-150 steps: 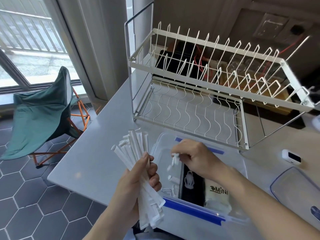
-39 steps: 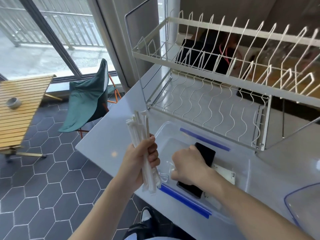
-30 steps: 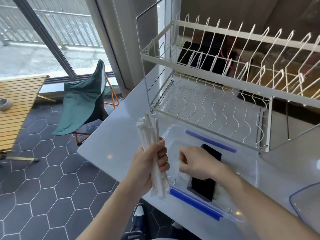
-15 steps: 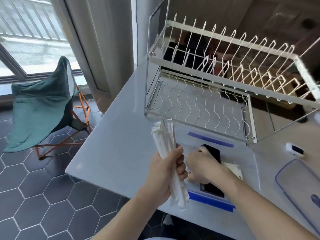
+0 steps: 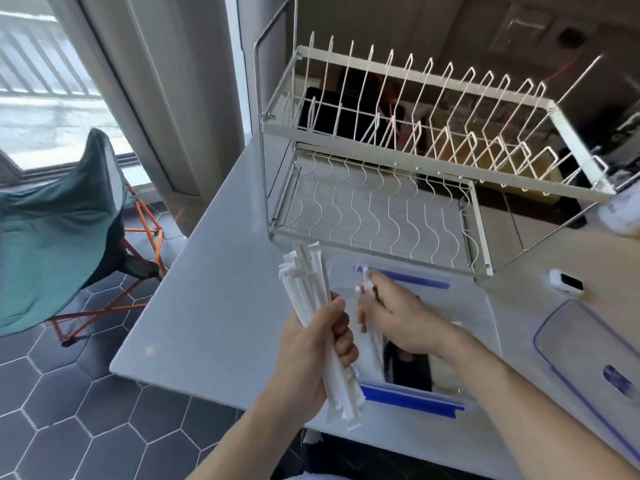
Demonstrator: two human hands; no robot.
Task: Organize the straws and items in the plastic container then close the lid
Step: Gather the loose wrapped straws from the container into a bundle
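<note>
My left hand (image 5: 311, 355) grips a bundle of white paper-wrapped straws (image 5: 304, 282), held upright beside the left wall of the clear plastic container (image 5: 485, 313) with blue clips. My right hand (image 5: 398, 317) is over the container and pinches one or two wrapped straws (image 5: 363, 282), lifted next to the bundle. Inside the container lies a black packet (image 5: 408, 368), partly hidden by my right wrist. The container's clear lid (image 5: 588, 344) lies flat on the table to the right.
A white two-tier wire dish rack (image 5: 381, 202) stands right behind the container. A small white device (image 5: 566, 281) sits on the table at right. The table's left edge drops to a tiled floor with a green folding chair (image 5: 59, 230).
My right hand has risen from inside the container with straws pinched in its fingers and brought them up beside the bundle. My left hand keeps its hold on the bundle.
</note>
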